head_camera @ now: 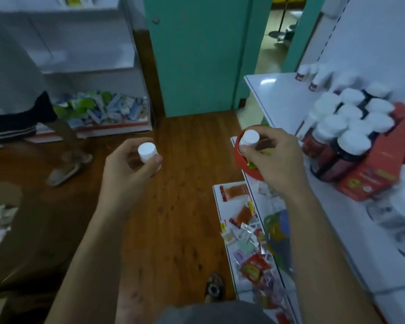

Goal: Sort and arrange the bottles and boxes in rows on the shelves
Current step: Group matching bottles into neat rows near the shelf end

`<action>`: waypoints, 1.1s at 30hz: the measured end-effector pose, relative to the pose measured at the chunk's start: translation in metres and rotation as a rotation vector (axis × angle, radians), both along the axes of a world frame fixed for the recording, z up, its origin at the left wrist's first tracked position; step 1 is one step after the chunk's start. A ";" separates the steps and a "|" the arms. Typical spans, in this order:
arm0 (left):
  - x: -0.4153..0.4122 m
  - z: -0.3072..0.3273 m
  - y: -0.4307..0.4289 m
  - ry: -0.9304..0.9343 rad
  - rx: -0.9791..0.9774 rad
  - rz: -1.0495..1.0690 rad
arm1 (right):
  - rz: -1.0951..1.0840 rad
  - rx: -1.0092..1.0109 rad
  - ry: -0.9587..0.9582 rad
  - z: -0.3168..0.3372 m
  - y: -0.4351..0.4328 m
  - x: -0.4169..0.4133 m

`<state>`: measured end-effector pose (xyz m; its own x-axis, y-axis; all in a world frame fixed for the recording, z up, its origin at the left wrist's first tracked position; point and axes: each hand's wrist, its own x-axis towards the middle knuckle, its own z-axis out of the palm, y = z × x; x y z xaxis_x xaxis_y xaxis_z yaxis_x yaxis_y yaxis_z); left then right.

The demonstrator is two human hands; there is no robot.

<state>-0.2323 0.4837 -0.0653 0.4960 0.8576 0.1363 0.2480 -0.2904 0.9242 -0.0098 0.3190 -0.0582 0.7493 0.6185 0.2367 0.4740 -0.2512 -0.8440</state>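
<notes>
Two bottles held: left hand (126, 174) fingers (156, 160) curled round left bottle (147, 152); right hand (274, 160) fingers (246, 149) pinching right bottle (249, 137). Roughly nine shelf bottles (355, 142) on shelf (278, 97), right. Wooden floor (185, 206), teal door (197, 54).

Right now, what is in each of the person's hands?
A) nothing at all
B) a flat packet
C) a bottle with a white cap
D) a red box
C: the left hand grips a white-capped bottle, and the right hand grips a second white-capped bottle.
</notes>
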 end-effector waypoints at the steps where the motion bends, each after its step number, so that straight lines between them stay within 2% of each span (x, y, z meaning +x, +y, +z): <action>1: 0.013 0.001 0.012 -0.005 -0.005 -0.005 | 0.002 -0.013 -0.003 0.006 0.012 0.013; 7: 0.103 -0.013 0.086 0.001 -0.110 -0.104 | -0.088 -0.001 0.006 0.003 0.065 0.079; 11: 0.188 -0.017 0.140 -0.002 -0.130 -0.256 | -0.202 -0.033 0.002 -0.008 0.091 0.122; 18: 0.368 -0.004 0.220 0.035 -0.062 -0.690 | -0.510 -0.092 0.017 -0.003 0.124 0.196; 25: 0.492 -0.011 0.218 0.050 -0.074 -1.014 | -0.875 -0.133 0.032 -0.011 0.131 0.233; 30: 0.536 -0.027 0.197 0.097 -0.094 -1.120 | -0.943 -0.195 0.075 -0.033 0.143 0.260; 33: 0.553 -0.032 0.194 0.118 -0.036 -1.139 | -0.943 -0.181 0.070 -0.034 0.147 0.286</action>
